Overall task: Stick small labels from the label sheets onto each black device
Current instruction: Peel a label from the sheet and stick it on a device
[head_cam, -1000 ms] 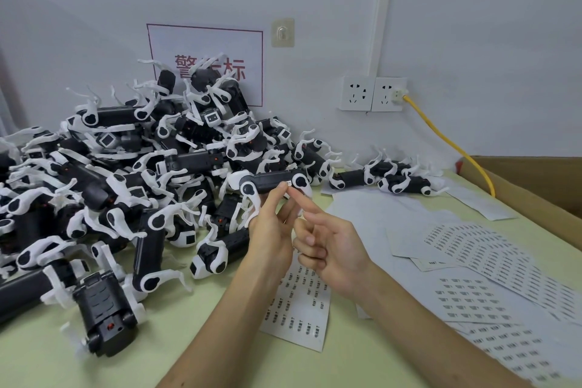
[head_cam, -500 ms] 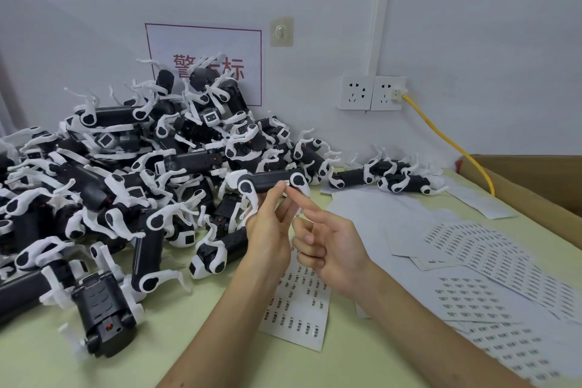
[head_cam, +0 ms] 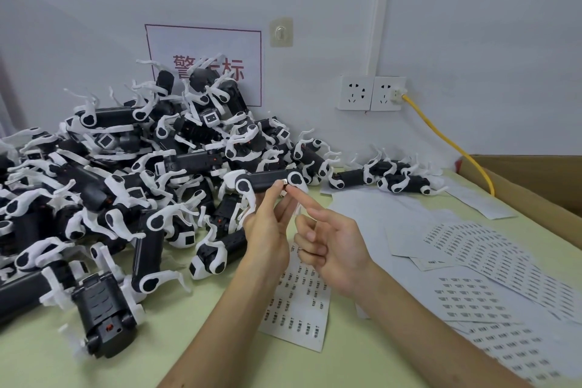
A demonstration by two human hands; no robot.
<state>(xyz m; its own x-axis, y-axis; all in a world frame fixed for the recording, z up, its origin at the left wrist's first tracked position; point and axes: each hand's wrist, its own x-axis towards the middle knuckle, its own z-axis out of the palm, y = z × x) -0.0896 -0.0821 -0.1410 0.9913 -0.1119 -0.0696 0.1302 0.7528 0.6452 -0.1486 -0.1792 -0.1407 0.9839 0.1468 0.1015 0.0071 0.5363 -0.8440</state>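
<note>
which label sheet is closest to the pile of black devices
The single label sheet lying below the left hand, beside the pile; the other sheets overlap farther right.

White wall sign (head_cam: 204, 41) with a red border shows large red characters 警 and 标; piled black devices (head_cam: 200, 80) hide the one between. Print on the label sheets (head_cam: 303, 304) is too small to read.

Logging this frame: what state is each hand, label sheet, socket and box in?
Left hand: pinches small label beside black device.
Right hand: index finger straight, touching that label.
Label sheet: flat on the table.
Left socket: empty.
Right socket: yellow cable plugged in.
Cardboard box: open.
</note>
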